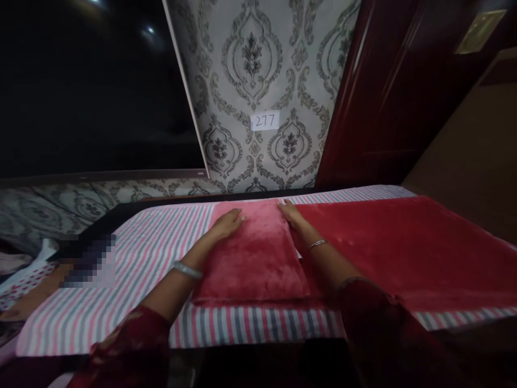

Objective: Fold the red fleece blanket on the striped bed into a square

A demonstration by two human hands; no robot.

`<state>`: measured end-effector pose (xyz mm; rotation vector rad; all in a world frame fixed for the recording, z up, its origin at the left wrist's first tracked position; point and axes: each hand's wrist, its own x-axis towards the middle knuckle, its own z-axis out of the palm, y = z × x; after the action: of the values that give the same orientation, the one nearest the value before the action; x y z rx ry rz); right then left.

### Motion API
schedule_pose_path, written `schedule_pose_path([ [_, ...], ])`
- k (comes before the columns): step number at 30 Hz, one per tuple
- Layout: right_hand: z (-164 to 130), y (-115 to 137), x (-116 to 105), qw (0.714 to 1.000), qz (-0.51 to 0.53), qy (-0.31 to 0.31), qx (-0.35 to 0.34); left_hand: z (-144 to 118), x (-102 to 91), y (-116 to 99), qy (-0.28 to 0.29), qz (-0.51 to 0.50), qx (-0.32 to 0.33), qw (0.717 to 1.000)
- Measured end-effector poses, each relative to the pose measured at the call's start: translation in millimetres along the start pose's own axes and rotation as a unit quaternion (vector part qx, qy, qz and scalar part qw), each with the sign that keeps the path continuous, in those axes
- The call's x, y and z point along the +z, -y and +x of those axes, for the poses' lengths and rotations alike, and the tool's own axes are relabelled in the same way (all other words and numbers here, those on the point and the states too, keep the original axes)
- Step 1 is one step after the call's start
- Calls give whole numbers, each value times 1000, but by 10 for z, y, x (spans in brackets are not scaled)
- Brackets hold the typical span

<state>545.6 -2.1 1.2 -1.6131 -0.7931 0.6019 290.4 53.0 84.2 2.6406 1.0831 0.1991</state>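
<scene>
Far left: another person's arm (pixel 28 304) lay at the edge of the bed, next to a blurred patch. It was too dark there to tell more.
Striped sheet (pixel 133 258): it had pink, grey and white stripes. It covered the bed from the left side to the front edge.
Left hand (pixel 228 222): it lay flat and open on the top left corner of the red folded cloth. The fingers were straight and gripped nothing. A silver bangle (pixel 187 269) sat on that arm, near the wrist.
Red folded cloth (pixel 252 256): it was soft and fuzzy. It lay in the middle of the bed, on top of the striped sheet, between the two arms.
Right hand (pixel 291 213): it lay flat and open on the top right corner of the red folded cloth. It pressed down and held nothing. A thin bracelet (pixel 319 243) was on that wrist.
Red blanket (pixel 404 248): it was spread flat over the right half of the bed, touching the right side of the folded cloth.
Wall behind: it had grey patterned wallpaper (pixel 250 64) with a small white tag (pixel 265 120) that read 277.
Far right: a dark red door (pixel 388 86) stood by the wall.
</scene>
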Motion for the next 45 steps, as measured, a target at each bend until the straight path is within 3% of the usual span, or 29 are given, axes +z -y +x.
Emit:
schedule_pose_path([
  [2, 50, 21, 69, 999, -28, -29, 14, 281, 20, 111, -9, 23, -48, 999],
  [5, 20, -17, 160, 996, -68, -60, 16, 488, 247, 206, -26, 50, -104, 993],
  [9, -102, -144, 222, 991, -101, -84, -14, 506, 604, 289, -60, 83, -128, 986],
  [12, -137, -194, 236, 986, -130, -98, -40, 496, 706, 337, -67, 108, -120, 985],
  [19, -103, -156, 145, 989, -132, -67, -24, 510, 676, 345, -74, 114, -107, 985],
  [24, -64, 191, 81, 983, -171, -52, -27, 507, 689, 343, -83, 116, -105, 984],
  [27, -61, 518, 275, 959, -258, -4, -117, 506, 692, 339, -91, 123, -102, 983],
  [30, -132, 656, 556, 907, -379, 54, -178, 497, 679, 324, -97, 126, -105, 982],
  [33, -246, 496, 696, 864, -477, 64, -147, 495, 662, 311, -89, 124, -111, 982],
  [35, -301, 318, 689, 850, -508, 60, -122, 501, 659, 311, -76, 119, -114, 983],
  [39, -306, 122, 617, 850, -512, 48, -115, 505, 670, 320, -86, 112, -110, 984],
  [45, -283, 149, 617, 846, -518, 51, -118, 482, 675, 334, -95, 106, -115, 983],
])
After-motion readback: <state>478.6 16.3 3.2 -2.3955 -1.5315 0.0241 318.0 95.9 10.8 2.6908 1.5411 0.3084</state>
